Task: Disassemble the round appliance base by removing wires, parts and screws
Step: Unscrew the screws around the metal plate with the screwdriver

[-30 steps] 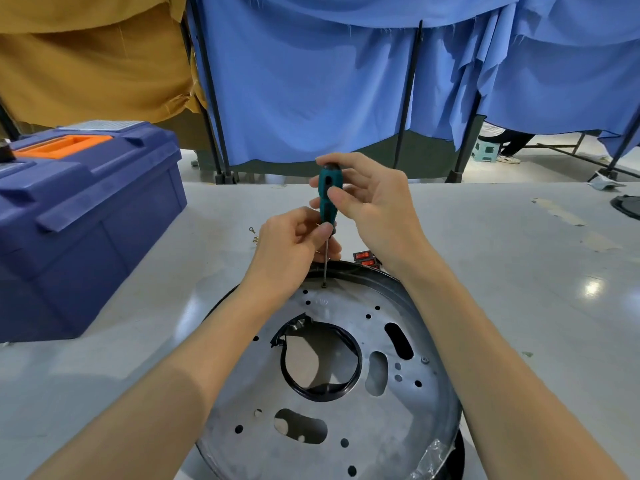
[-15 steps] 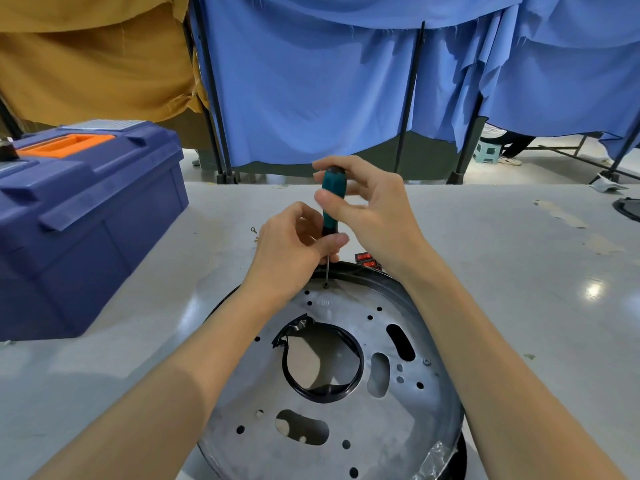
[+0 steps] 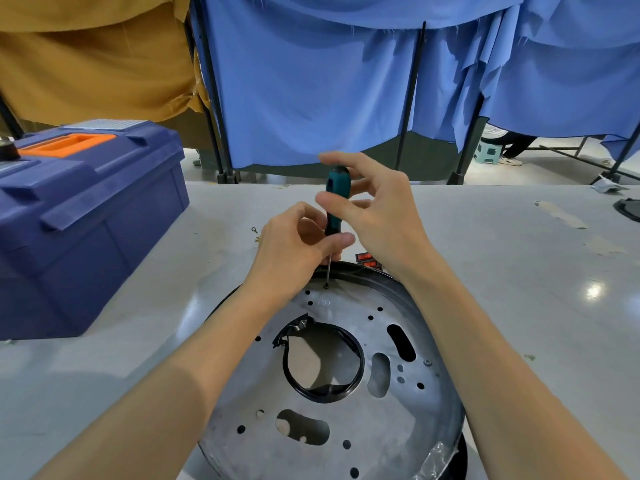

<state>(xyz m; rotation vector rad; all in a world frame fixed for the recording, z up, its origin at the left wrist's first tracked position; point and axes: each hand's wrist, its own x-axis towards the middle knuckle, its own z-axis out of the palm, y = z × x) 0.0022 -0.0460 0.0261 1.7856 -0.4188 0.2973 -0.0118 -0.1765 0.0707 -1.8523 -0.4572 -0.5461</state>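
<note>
The round metal appliance base (image 3: 349, 424) lies flat on the table in front of me, full of holes, with a black ring around its central opening. A teal-handled screwdriver (image 3: 335, 202) stands upright, its tip in a screw (image 3: 326, 286) near the base's far rim. My left hand (image 3: 294, 251) pinches the lower end of the handle, just above the shaft. My right hand (image 3: 377, 209) curls its fingers around the upper handle. Another screw (image 3: 427, 362) sits at the base's right side.
A big blue toolbox (image 3: 83, 216) with an orange handle stands on the table at the left. Small red switch parts (image 3: 367, 260) lie just beyond the base. A tiny ring terminal (image 3: 255, 230) lies beyond my left hand. Blue and mustard curtains hang behind the table.
My right hand's fingers have shifted around the screwdriver handle and spread a little. The screwdriver stays upright on the same screw; my left hand keeps its pinch.
</note>
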